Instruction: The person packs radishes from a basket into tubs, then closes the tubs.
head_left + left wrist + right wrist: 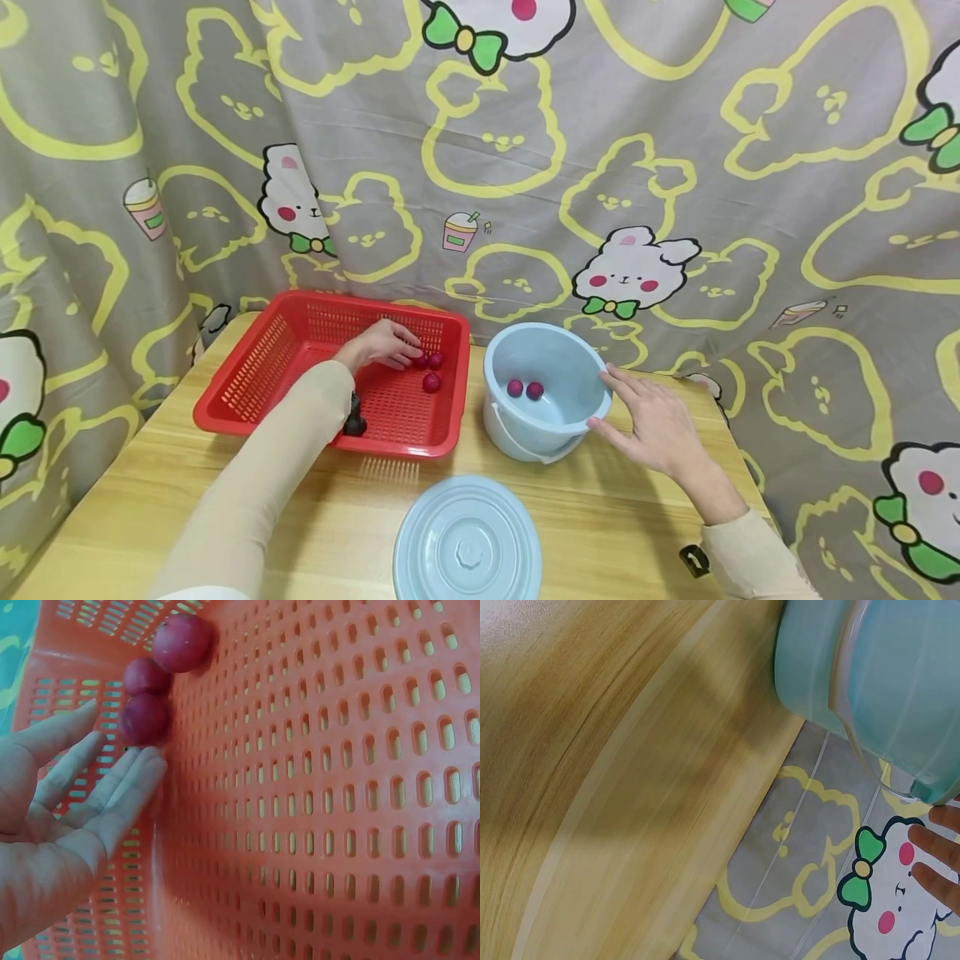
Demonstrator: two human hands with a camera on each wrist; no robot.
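Just left of centre in the head view, three glossy purple-red balls (pixel 431 382) lie at the right end of a slotted red plastic basket (pixel 390 408), immediately right of the left hand (pixel 386 343); being round, they show no long axis. That nearer hand is loosely extended, grasping nothing. Spread fingers of the right hand (pixel 656 421) touch the rim of a smooth pale-blue plastic bucket (pixel 551 354).

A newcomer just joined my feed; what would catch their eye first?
Probably the bright red slotted basket at left on the wooden table, with three dark-red round fruits toward its right end, beside the left hand. Next, the light-blue bucket to its right, holding two similar fruits, the right hand at its rim.
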